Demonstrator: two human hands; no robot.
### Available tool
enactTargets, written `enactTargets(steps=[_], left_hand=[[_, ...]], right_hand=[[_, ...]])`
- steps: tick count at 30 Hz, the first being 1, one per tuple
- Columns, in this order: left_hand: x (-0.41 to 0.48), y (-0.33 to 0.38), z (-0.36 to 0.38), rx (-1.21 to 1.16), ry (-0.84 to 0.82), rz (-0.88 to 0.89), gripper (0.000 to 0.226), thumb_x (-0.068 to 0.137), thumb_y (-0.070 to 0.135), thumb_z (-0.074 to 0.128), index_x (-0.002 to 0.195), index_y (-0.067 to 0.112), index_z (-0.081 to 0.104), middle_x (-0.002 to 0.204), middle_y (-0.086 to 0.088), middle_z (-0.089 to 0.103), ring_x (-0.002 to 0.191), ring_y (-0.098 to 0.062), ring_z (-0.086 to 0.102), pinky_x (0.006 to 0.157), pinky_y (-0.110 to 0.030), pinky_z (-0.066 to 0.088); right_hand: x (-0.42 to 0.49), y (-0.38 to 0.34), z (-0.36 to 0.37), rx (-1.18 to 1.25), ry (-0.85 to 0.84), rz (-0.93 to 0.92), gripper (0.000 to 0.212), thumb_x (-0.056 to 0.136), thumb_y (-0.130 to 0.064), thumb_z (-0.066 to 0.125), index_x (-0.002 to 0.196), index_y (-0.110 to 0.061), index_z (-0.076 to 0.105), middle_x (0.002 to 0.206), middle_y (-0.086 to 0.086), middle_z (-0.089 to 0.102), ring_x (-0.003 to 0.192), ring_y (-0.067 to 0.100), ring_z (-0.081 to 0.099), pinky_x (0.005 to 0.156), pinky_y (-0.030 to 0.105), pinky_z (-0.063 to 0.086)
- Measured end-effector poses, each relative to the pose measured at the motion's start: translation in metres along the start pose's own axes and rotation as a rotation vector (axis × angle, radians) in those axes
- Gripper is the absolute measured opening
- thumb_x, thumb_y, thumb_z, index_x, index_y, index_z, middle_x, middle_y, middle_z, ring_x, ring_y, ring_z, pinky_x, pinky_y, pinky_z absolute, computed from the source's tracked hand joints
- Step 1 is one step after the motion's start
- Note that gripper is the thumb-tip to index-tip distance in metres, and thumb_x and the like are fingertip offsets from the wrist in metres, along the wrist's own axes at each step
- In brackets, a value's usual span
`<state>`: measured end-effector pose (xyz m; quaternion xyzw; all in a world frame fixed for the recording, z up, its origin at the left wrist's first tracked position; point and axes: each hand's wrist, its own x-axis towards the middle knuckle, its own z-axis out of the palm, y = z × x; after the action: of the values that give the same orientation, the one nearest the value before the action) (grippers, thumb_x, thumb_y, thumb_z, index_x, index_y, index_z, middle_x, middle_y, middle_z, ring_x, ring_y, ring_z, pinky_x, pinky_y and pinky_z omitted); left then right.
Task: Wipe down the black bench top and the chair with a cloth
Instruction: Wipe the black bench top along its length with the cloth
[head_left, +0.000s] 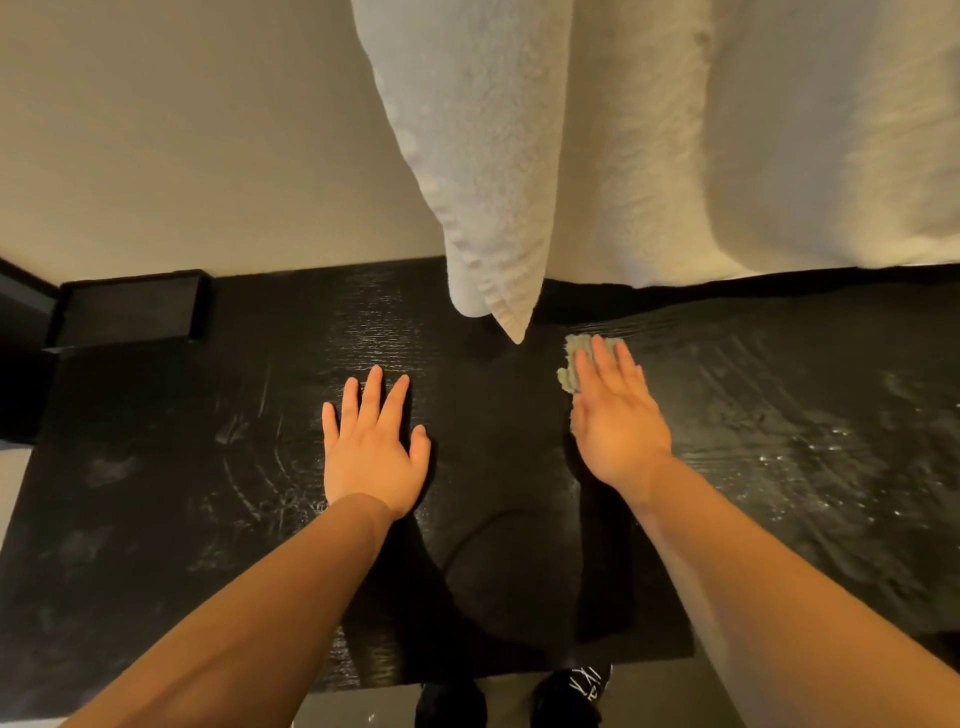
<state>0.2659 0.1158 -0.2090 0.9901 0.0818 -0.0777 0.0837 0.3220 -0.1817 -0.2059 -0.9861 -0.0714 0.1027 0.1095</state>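
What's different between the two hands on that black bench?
The left hand lies directly on the bare bench top; the right hand presses a grey-green cloth under its fingers. The left hand's fingers are spread, the right hand's closer together. Both are flat, palms down.

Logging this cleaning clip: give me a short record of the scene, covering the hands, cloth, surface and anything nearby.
surface: black bench top, smeared with wipe streaks
left hand: flat on the bench top, fingers straight, holding nothing
right hand: flat on the cloth, pressing it down
cloth colour: grey-green
nearby: white towels hanging above; black tray at far left corner
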Motion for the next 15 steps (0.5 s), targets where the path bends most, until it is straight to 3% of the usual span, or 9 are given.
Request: enactTargets(steps=[2, 4, 7, 11, 15], left_hand=[[0.0, 0.0, 0.001, 0.006, 0.001, 0.001, 0.069, 0.102, 0.056, 0.027, 0.167, 0.035, 0.021, 0.178, 0.0, 0.009, 0.164, -0.029, 0.002, 0.131, -0.058, 0.005], [0.0, 0.0, 0.002, 0.004, 0.002, 0.001, 0.069, 0.102, 0.056, 0.028, 0.167, 0.035, 0.021, 0.178, 0.0, 0.01, 0.164, -0.029, 0.002, 0.131, -0.058, 0.005], [0.001, 0.001, 0.001, 0.001, -0.005, -0.005, 0.068, 0.103, 0.056, 0.029, 0.167, 0.035, 0.02, 0.178, 0.0, 0.009, 0.164, -0.029, 0.002, 0.131, -0.058, 0.004], [0.0, 0.002, 0.0, 0.009, -0.006, -0.004, 0.068, 0.103, 0.056, 0.028, 0.167, 0.035, 0.018, 0.178, 0.001, 0.008, 0.164, -0.029, 0.001, 0.131, -0.058, 0.004], [-0.002, 0.002, 0.0, 0.03, -0.019, -0.004, 0.068, 0.105, 0.055, 0.026, 0.169, 0.035, 0.014, 0.178, 0.0, 0.004, 0.164, -0.03, -0.001, 0.131, -0.058, 0.002]], right_hand=[[-0.005, 0.001, -0.003, 0.022, 0.015, 0.1, 0.063, 0.108, -0.027, 0.033, 0.166, -0.015, 0.011, 0.174, 0.007, 0.0, 0.16, 0.033, -0.008, 0.129, 0.047, 0.002], [-0.015, -0.019, 0.001, 0.034, 0.017, 0.083, 0.068, 0.104, -0.024, 0.041, 0.166, -0.014, 0.013, 0.174, 0.009, 0.001, 0.159, 0.036, -0.007, 0.129, 0.049, 0.003], [-0.047, -0.063, 0.018, 0.032, -0.044, -0.159, 0.08, 0.096, -0.023, 0.053, 0.166, -0.014, 0.015, 0.175, 0.005, 0.001, 0.16, 0.034, -0.007, 0.128, 0.046, -0.005], [-0.065, -0.058, 0.025, -0.02, -0.082, -0.348, 0.071, 0.102, -0.029, 0.043, 0.166, -0.018, 0.015, 0.175, 0.002, 0.002, 0.161, 0.028, -0.006, 0.128, 0.041, -0.004], [-0.063, 0.0, 0.009, -0.063, -0.056, -0.116, 0.066, 0.107, -0.035, 0.034, 0.167, -0.016, 0.012, 0.175, 0.005, 0.003, 0.16, 0.03, -0.005, 0.13, 0.049, 0.009]])
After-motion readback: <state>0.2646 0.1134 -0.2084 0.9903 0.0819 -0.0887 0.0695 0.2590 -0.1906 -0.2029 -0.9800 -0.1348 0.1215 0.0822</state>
